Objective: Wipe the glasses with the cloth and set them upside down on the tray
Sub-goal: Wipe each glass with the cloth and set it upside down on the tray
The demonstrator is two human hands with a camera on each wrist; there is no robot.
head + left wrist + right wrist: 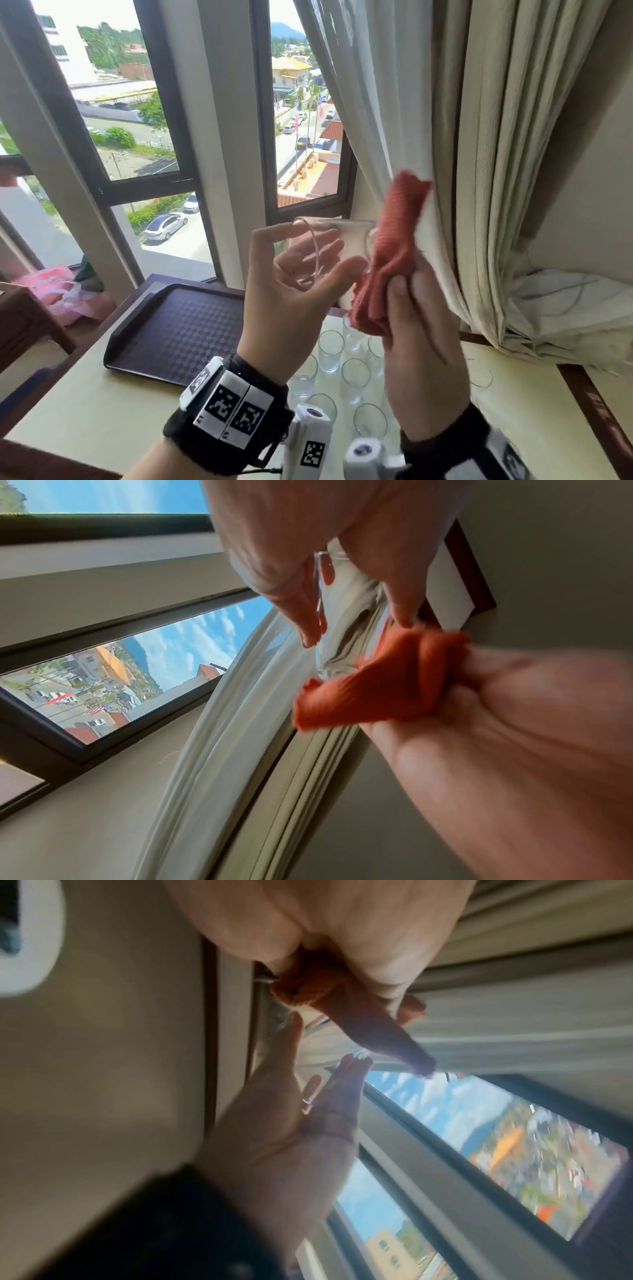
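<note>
My left hand (308, 263) holds a clear glass (329, 240) on its side at chest height, thumb on the near wall and fingers behind it. The rim faces left toward the window. My right hand (414, 308) grips a bunched red cloth (394, 253) pressed against the glass's base end. In the left wrist view the cloth (383, 685) covers the far end of the glass (342, 637). The dark brown tray (178, 325) lies bare on the table below, to the left. Several more glasses (354, 377) stand upright on the table under my hands.
A cream curtain (496, 171) hangs close behind the cloth on the right. Windows (137, 120) fill the back and left. A pink bag (58, 291) lies past the table's left end. The table (102, 411) has a wooden edge at the right.
</note>
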